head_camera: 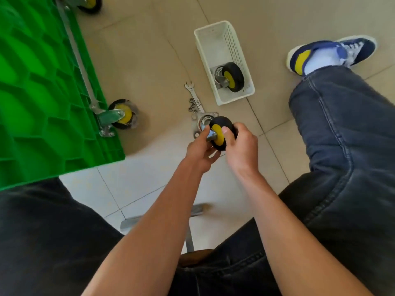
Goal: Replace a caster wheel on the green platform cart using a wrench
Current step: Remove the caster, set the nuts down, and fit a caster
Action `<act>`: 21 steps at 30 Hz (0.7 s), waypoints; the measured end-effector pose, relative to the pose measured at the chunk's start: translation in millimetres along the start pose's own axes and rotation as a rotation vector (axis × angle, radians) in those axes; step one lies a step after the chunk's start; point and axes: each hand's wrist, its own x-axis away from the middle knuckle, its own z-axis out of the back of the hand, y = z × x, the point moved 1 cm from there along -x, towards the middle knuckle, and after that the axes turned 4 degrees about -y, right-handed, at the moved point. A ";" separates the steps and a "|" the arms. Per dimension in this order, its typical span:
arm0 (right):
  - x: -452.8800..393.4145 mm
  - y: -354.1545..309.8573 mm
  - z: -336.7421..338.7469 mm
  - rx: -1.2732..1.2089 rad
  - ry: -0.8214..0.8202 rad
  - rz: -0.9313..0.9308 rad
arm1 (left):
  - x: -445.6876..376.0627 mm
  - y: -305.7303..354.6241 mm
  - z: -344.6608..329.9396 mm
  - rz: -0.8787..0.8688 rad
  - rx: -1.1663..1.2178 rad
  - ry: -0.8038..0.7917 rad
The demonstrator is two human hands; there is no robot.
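Note:
A loose caster wheel [220, 129], black tyre with a yellow hub and a steel mounting plate, is held above the tiled floor in both hands. My left hand [201, 149] grips its metal fork from the left. My right hand [241, 144] wraps the tyre from the right, thumb on the yellow hub. The green platform cart [42, 92] lies upside down at the left, with a mounted caster [123, 114] at its near corner. A steel wrench [193, 96] lies on the floor just beyond the held caster, with several nuts [192, 106] beside it.
A white perforated basket [215, 37] stands at centre right with another caster [230, 76] inside. My legs in dark jeans frame the bottom, and a blue shoe [329, 54] rests at upper right. A grey metal stool foot [192, 212] shows between my arms.

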 end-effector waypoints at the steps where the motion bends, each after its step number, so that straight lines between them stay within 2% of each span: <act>1: -2.6 6.2 0.5 0.018 0.007 -0.012 | -7.0 -3.6 -4.0 0.016 -0.006 0.001; 10: -38.1 40.9 -1.9 -0.011 0.074 -0.088 | -60.5 -17.5 -42.8 0.099 -0.113 0.015; 21: -65.8 61.5 -1.7 -0.045 0.143 -0.060 | -100.0 -18.9 -69.6 0.124 -0.221 0.004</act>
